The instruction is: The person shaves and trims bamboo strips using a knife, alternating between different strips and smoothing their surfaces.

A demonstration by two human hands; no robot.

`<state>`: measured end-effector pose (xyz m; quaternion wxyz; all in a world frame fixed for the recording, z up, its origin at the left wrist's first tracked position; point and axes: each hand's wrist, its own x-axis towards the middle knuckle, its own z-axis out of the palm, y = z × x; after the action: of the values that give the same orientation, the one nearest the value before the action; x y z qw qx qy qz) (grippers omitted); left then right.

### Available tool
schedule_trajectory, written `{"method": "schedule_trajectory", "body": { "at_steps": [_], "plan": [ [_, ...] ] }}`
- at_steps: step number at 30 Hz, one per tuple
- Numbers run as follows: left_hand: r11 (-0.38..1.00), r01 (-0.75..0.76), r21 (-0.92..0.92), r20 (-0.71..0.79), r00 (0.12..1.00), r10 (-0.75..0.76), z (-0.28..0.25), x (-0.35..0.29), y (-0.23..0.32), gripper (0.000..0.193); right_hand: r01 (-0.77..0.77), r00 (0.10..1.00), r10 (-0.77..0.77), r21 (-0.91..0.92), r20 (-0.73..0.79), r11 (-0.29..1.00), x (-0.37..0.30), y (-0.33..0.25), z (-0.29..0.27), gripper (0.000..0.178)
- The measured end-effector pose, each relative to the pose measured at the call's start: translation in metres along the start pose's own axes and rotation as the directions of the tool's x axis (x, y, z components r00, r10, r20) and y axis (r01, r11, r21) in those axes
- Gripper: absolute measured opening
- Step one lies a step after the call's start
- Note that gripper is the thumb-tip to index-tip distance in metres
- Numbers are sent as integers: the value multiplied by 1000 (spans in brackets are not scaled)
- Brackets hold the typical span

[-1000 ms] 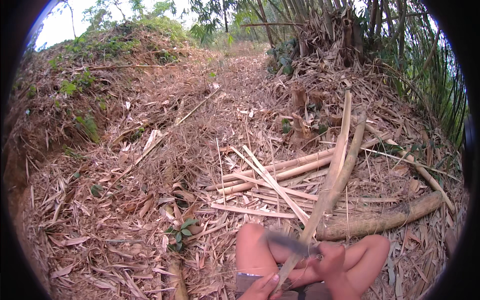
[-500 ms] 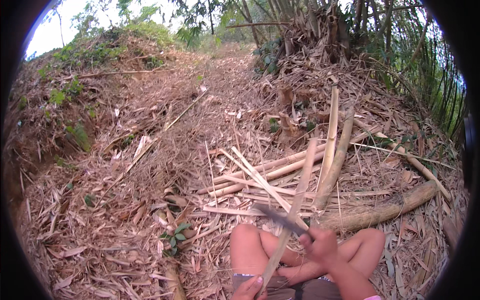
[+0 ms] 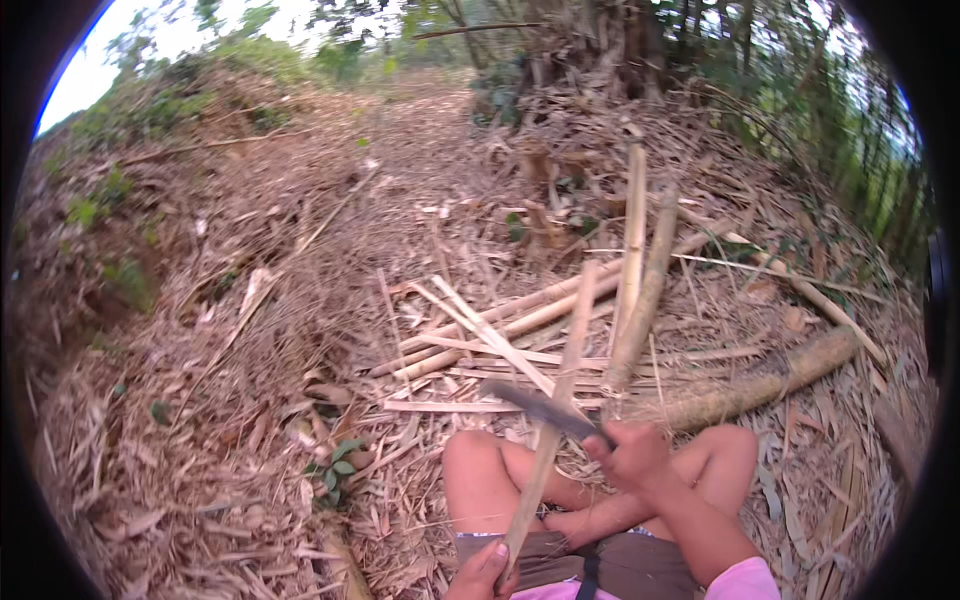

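Note:
A long pale bamboo strip (image 3: 535, 480) slants up and away from my lap. Its near end is gripped in my left hand (image 3: 484, 574), thumb along the top. My right hand (image 3: 632, 460) is closed round the handle of a dark-bladed machete (image 3: 545, 408). The blade points left and crosses over the strip above my knees; whether it touches the strip I cannot tell. The handle is mostly hidden by my fingers. My crossed legs lie beneath both hands.
Split bamboo strips (image 3: 470, 345) lie piled ahead of my knees. A thick bamboo log (image 3: 770, 380) rests at the right, and upright-leaning halves (image 3: 640, 290) stand beyond it. A small green plant (image 3: 335, 468) grows left of my knee. Dry leaves cover the slope.
The whole view has shifted, so the pile and my legs sit slightly further left and higher. The machete has moved a little up along the strip. Both hands keep their hold.

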<state>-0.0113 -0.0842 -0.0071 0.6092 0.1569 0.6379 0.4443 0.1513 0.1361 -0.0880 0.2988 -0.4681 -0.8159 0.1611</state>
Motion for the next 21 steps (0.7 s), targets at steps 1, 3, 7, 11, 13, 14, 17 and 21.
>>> {"method": "schedule_trajectory", "body": {
  "at_steps": [1, 3, 7, 11, 13, 14, 17, 21],
  "plan": [
    [1000, -29, 2, 28, 999, 29, -2, 2, 0, 39, 128, 991, -128, -1, -25, 992, -3, -15, -4, 66],
    [998, -64, -7, 100, 993, 64, -2, 4, -11, 39, 360, 931, -361, -23, -50, 932, -19, -37, -23, 67],
    [999, -44, 15, 48, 998, 43, 4, -5, -12, 41, 7, 982, 9, 83, -189, 997, 11, 23, -13, 63],
    [987, -150, 55, 29, 988, 149, 1, -1, -16, 42, 136, 984, -125, 79, -127, 988, 8, 0, -28, 63],
    [988, -110, 112, 41, 994, 106, 5, -5, -8, 42, 243, 960, -243, -12, -142, 970, -2, -6, -28, 64],
    [985, -101, 138, 47, 994, 96, 8, -6, -4, 41, 278, 943, -288, -80, -168, 957, 3, -2, -30, 65],
    [941, -192, 280, 13, 981, 196, 4, -5, -17, 40, 80, 983, -73, 37, -169, 996, 24, 31, -18, 64],
    [920, -157, 359, 56, 988, 146, -23, 14, -56, 36, -48, 990, 56, 69, -128, 996, 27, 34, -20, 62]
  ]
}}
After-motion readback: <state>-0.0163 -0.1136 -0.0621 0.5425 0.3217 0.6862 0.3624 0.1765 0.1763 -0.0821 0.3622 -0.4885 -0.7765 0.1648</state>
